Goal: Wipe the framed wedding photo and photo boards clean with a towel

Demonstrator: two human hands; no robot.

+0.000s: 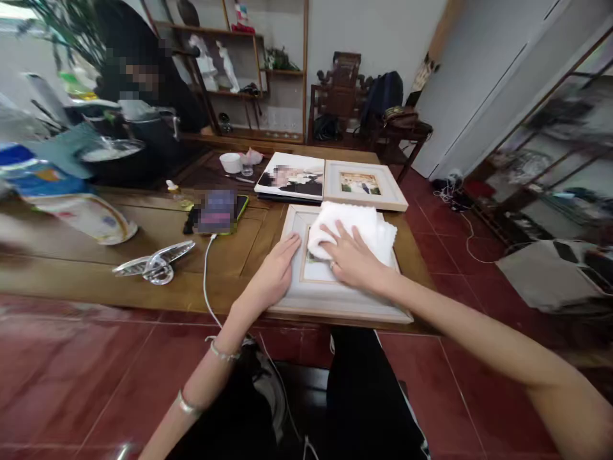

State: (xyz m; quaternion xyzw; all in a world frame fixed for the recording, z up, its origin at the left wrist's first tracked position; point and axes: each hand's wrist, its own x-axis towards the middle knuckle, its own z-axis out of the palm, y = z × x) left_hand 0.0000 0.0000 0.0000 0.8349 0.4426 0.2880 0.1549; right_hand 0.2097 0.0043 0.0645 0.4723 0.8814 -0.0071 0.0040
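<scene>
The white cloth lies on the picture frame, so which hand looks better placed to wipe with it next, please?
Probably the right hand: it lies spread on the white cloth. The left hand rests at the left edge of the picture frame, off the cloth.

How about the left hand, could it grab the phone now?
Probably yes. The left hand just rests on the picture frame, and nothing seems to block its way to the phone.

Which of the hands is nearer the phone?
Left. The left hand is on the left side of the frame, nearer the phone; the right hand is farther right, on the cloth.
</scene>
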